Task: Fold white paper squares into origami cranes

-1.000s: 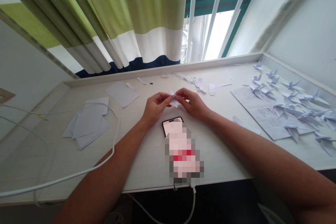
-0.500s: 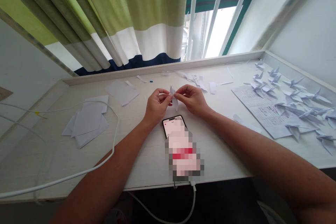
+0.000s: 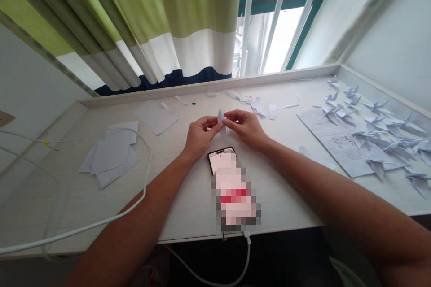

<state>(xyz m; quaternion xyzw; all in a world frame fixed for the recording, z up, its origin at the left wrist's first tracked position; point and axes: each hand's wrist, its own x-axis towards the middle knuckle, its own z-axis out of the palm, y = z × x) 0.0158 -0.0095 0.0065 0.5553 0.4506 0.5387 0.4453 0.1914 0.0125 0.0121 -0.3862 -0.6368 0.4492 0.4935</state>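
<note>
Between my two hands, above the middle of the desk, is a small folded white paper with a pointed top. My left hand pinches it from the left with thumb and fingers. From the right, my right hand pinches the same piece, its thumb and fingertips meeting near the left thumb. Fingers cover part of the folds. Just below the hands lies a phone on the desk, its screen lit pink and partly blurred out.
Several folded paper cranes crowd the right side, some on a written sheet. Loose paper squares and another stack lie left. Paper scraps are at the back. A white cable loops over my left forearm.
My fingers have shifted slightly on the folded paper, and less of its lower tip shows below them. Both hands stay in nearly the same place.
</note>
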